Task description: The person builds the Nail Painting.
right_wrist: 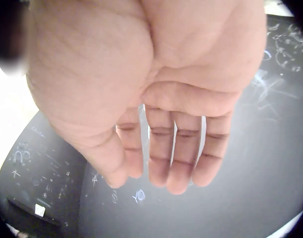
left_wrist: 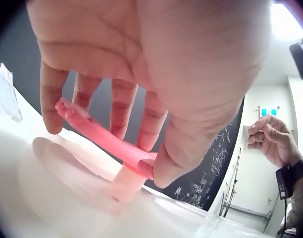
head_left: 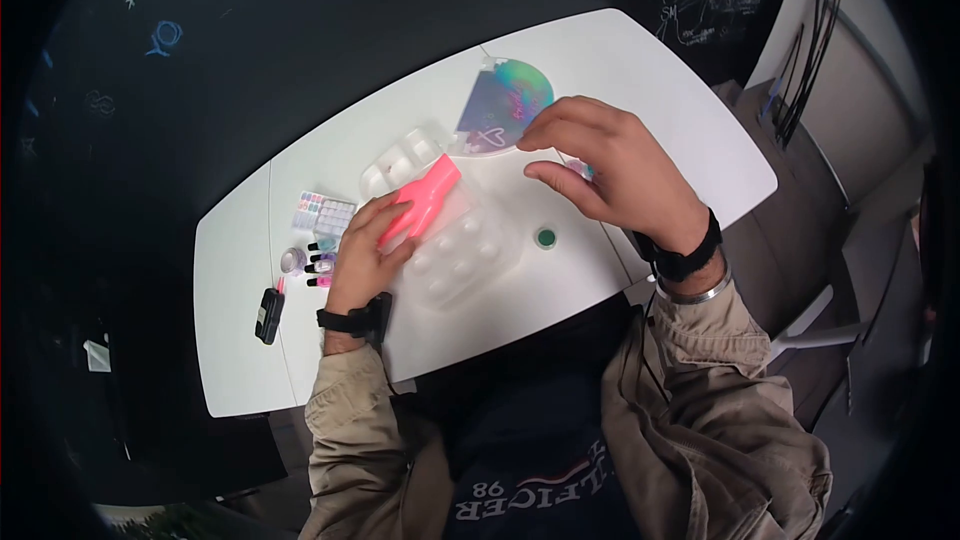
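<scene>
My left hand (head_left: 365,255) grips a glossy bright pink piece with a wavy outline (head_left: 425,202) between thumb and fingers. In the left wrist view the pink piece (left_wrist: 104,139) looks thin and bowed, with its edges at the fingertips. Beneath it lies a whitish plastic tray (head_left: 470,265) with rounded hollows, partly hidden by the hand and the piece. My right hand (head_left: 625,165) is raised over the right side of the table, thumb and fingers apart, holding nothing. The right wrist view shows its palm and loosely bent fingers against the dark wall.
An iridescent, curved-edge sheet (head_left: 510,100) lies at the back of the white table (head_left: 680,90). A small green pot (head_left: 545,237) stands near the front edge. To the left are several small polish bottles (head_left: 322,267), a round jar (head_left: 292,260), a compartment box (head_left: 335,215) and a black device (head_left: 268,315).
</scene>
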Tool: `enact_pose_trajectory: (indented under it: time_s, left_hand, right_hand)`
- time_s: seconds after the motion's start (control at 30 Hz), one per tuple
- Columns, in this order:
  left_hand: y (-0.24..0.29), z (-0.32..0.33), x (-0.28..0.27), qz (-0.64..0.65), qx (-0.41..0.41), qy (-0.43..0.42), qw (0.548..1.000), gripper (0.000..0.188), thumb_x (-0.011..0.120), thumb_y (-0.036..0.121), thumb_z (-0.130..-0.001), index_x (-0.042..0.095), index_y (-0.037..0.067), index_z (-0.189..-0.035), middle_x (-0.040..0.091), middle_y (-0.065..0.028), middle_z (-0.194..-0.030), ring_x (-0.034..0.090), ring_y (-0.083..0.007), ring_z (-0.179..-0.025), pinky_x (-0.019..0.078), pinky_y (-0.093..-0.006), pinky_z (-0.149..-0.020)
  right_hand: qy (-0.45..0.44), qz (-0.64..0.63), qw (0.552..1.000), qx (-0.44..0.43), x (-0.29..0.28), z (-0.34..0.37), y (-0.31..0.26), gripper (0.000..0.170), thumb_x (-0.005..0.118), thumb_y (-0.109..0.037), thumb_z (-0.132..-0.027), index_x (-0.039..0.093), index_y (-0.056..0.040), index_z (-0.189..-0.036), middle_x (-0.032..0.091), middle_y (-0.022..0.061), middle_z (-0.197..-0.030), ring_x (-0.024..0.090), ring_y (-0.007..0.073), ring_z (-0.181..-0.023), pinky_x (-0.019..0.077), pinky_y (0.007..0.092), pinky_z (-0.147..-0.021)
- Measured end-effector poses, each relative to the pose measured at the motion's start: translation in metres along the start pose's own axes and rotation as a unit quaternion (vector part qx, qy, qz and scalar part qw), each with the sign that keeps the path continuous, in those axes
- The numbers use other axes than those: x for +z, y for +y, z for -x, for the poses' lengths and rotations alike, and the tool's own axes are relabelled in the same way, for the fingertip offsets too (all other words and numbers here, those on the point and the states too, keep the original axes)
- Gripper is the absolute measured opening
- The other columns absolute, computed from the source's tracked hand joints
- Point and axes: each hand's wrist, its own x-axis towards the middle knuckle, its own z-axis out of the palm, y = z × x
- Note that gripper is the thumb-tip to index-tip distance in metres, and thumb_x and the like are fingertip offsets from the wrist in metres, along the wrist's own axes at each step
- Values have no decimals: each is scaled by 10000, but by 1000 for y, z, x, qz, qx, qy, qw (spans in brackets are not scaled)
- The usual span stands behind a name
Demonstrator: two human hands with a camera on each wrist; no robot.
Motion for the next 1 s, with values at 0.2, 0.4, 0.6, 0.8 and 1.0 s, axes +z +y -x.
enact_pose_trajectory:
  time_s: [0.2,0.4,0.6,0.8,1.0]
  left_hand:
    - [-23,9,-23,-62,24,-33,997,569,869,84,-901,747,111,-1457,660,-160,-1621,550,-437,-1556,473,-499,-1285]
    - [-27,12,-36,-76,32,-20,996,503,789,-76,-869,775,58,-1354,736,-175,-1514,606,-450,-1502,474,-505,-1297]
    - [3,18,-68,-50,59,129,989,411,697,-96,-907,789,49,-1280,793,-158,-1381,719,-432,-1311,602,-479,-1089]
    - [27,30,-99,-59,98,218,969,466,584,-165,-863,794,47,-1221,810,-139,-1283,742,-385,-1165,622,-440,-955]
    - [43,45,-110,-88,100,226,965,549,529,-218,-833,800,28,-1242,814,-182,-1220,778,-354,-1010,606,-387,-808]
  right_hand:
    - [-45,11,999,26,11,1,2,255,883,-197,-973,797,-18,-1133,798,149,-1114,762,366,-1012,636,442,-857]
    - [-125,31,990,64,58,4,48,338,892,-285,-957,795,-49,-1178,810,182,-1104,755,410,-1084,615,500,-943]
    - [-279,75,947,139,106,-25,104,486,961,-254,-868,778,-9,-1246,804,197,-1235,734,416,-1201,592,491,-1042]
    - [-252,212,936,121,150,-41,149,829,1041,-341,-745,687,-74,-1445,736,230,-1406,685,421,-1354,571,557,-1120]
    - [-345,196,899,185,159,-33,176,856,979,-506,-811,660,-91,-1488,770,235,-1321,720,436,-1293,598,561,-1072]
